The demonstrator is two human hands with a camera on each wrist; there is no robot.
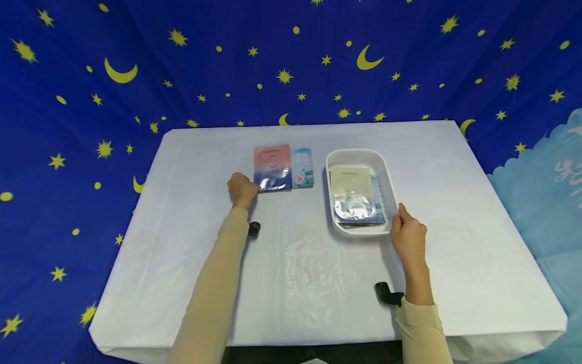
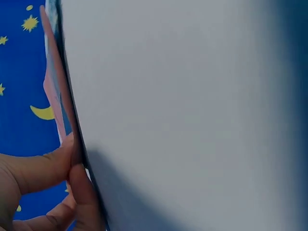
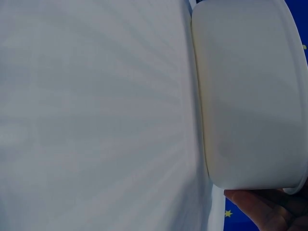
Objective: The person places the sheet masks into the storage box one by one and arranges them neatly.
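Left hand (image 1: pixel 242 189) (arm (image 1: pixel 213 273) outstretched) pinches a packet (image 1: pixel 273 167) — right hand (image 1: pixel 410 236) grips tub (image 3: pixel 250 96).

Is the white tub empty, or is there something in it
Not empty: in the head view, the white tub holds packets, a pale yellow one uppermost.

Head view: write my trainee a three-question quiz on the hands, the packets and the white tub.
1. Multiple choice: which hand pinches the pink-and-blue packet? A) right; B) left; C) neither.
2. True or false: the pale gold packet lies inside the white tub.
3. Short answer: at which corner, seen from the person's side, does the right hand hold the tub?

Key:
1. B: the left hand pinches it.
2. True.
3. The near right corner.
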